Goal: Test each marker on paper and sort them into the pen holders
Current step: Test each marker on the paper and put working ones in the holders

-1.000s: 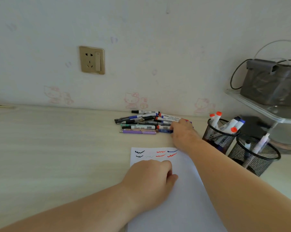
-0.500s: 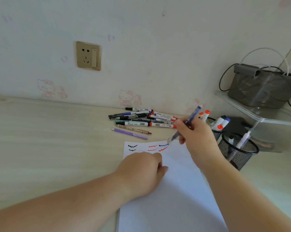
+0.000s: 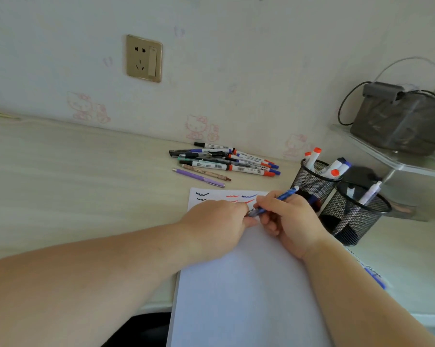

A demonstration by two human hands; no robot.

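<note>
My right hand (image 3: pixel 290 222) grips a blue pen (image 3: pixel 284 197), its tip down near the white paper (image 3: pixel 244 291) beside my left thumb. My left hand (image 3: pixel 215 226) rests as a loose fist on the paper, pinning it. Black, red and blue test squiggles (image 3: pixel 232 196) line the sheet's top edge. A pile of markers and pens (image 3: pixel 224 160) lies beyond the paper near the wall. Two black mesh pen holders stand at the right: the far one (image 3: pixel 311 182) with red- and blue-capped markers, the near one (image 3: pixel 356 216) with two pale pens.
A clear shelf (image 3: pixel 396 161) at the right carries a grey bag (image 3: pixel 399 118) with cables. A wall socket (image 3: pixel 143 58) sits above the desk. A purple pen (image 3: pixel 198 177) lies apart from the pile. The paper overhangs the desk's front edge.
My right hand picked the blue pen from the pile, lifted it and brought it down to the paper next to my left hand. The left hand stayed on the sheet.
</note>
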